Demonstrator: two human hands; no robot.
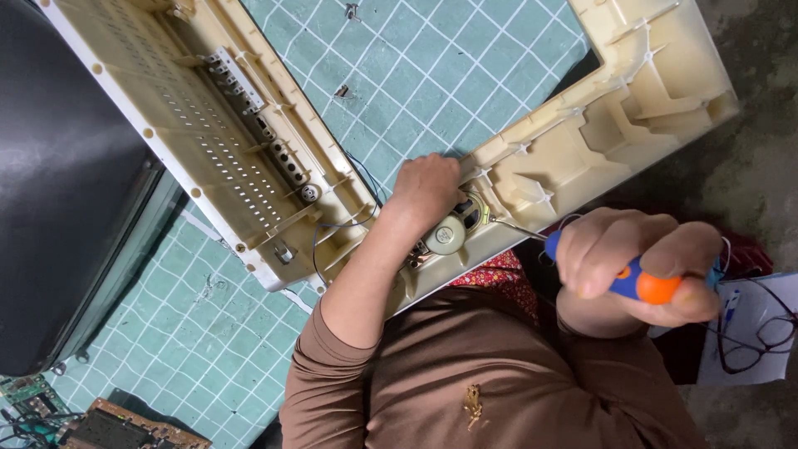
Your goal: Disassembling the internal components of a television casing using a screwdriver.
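A cream plastic television front frame lies face down on a green grid mat. My left hand rests on the frame's inner corner, pressing beside a small round speaker mounted there. My right hand grips a screwdriver with a blue and orange handle; its thin metal shaft points left toward the speaker's edge. Thin wires run from the speaker area along the frame.
A dark picture tube fills the left side. Circuit boards lie at the bottom left. A loose screw lies on the mat. A white paper and a tangle of wires sit at the right on the concrete floor.
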